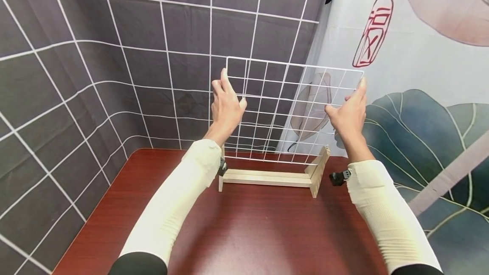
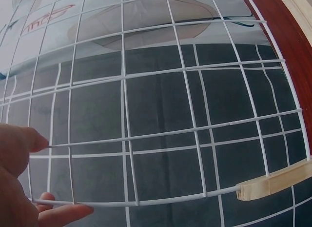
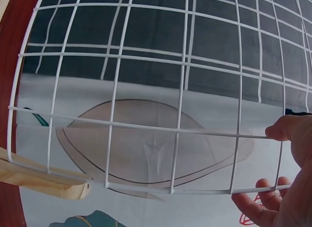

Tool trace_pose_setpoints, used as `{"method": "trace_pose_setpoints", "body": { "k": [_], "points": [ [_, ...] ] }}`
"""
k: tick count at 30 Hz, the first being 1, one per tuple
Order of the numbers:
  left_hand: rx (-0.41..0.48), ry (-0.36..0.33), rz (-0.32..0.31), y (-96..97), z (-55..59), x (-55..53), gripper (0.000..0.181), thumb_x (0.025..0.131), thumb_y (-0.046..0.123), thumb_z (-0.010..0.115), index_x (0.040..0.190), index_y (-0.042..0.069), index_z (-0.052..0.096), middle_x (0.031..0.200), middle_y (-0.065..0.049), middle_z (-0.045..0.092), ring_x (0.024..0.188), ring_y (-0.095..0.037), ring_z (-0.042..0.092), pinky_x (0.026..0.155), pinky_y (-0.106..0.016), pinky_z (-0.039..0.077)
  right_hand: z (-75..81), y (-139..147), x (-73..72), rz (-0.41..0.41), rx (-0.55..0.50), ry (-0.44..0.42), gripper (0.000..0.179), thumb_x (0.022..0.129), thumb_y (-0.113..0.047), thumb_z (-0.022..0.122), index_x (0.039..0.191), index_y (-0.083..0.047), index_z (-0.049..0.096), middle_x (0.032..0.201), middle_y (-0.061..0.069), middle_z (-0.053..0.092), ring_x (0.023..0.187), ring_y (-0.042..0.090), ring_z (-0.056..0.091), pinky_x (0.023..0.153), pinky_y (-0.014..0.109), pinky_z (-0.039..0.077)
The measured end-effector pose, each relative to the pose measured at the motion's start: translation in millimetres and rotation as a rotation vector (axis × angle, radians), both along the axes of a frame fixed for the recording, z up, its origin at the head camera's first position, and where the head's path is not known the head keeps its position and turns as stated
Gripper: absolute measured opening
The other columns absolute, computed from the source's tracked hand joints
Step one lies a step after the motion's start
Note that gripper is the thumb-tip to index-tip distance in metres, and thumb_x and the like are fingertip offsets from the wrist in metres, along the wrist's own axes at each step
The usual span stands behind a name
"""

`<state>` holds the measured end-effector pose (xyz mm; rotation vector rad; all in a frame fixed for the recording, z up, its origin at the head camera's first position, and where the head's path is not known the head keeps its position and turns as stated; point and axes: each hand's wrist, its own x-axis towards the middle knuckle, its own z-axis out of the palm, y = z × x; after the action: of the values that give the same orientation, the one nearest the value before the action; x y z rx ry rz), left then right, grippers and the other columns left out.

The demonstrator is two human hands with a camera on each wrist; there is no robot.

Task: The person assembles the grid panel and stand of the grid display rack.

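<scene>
A white wire grid panel (image 1: 294, 63) stands upright, leaning a little back, above a pale wooden stand (image 1: 267, 178). My left hand (image 1: 227, 107) grips the panel's left edge; in the left wrist view its thumb presses a wire while fingers (image 2: 63, 216) curl at the outer wire. At the opposite edge my right hand (image 1: 350, 113) holds the panel the same way, thumb (image 3: 280, 128) on a wire. The panel's lower corners meet the stand's side pieces, seen as wooden ends (image 2: 273, 183) in the wrist views. How the corners are seated is hard to see.
The stand rests on a reddish-brown table (image 1: 252, 228) near its back edge. Behind hangs a dark grey cloth (image 1: 183, 24) with white grid lines. A pale curtain (image 1: 344, 33) with leaf prints hangs at the right.
</scene>
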<state>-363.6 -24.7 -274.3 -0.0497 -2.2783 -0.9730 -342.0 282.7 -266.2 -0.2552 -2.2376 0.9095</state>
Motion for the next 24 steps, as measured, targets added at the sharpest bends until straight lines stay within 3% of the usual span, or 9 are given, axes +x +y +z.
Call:
{"method": "trace_pose_setpoints", "body": {
  "k": [14, 24],
  "points": [
    [0.002, -0.002, -0.005, 0.2, -1.4, -1.5, 0.103, 0.083, 0.018, 0.078, 0.161, 0.019, 0.011, 0.139, -0.015, 0.037, 0.108, -0.035, 0.058, 0.072, -0.046, 0.058, -3.4, 1, -1.4, 0.002, -0.01, 0.017, 0.109, 0.084, -0.021, 0.073, 0.163, -0.033, -0.001, 0.141, 0.022, 0.047, 0.119, 0.038, 0.053, 0.091, 0.055, 0.045],
    [0.014, -0.001, -0.021, -1.9, -10.4, 1.3, 0.101, 0.084, 0.018, 0.076, 0.161, 0.018, 0.011, 0.138, -0.016, 0.039, 0.102, -0.035, 0.057, 0.068, -0.046, 0.055, -14.0, 0, 0.8, 0.008, -0.017, 0.039, 0.11, 0.084, -0.02, 0.074, 0.163, -0.034, -0.001, 0.139, 0.021, 0.048, 0.115, 0.037, 0.052, 0.087, 0.053, 0.044]
  ]
}}
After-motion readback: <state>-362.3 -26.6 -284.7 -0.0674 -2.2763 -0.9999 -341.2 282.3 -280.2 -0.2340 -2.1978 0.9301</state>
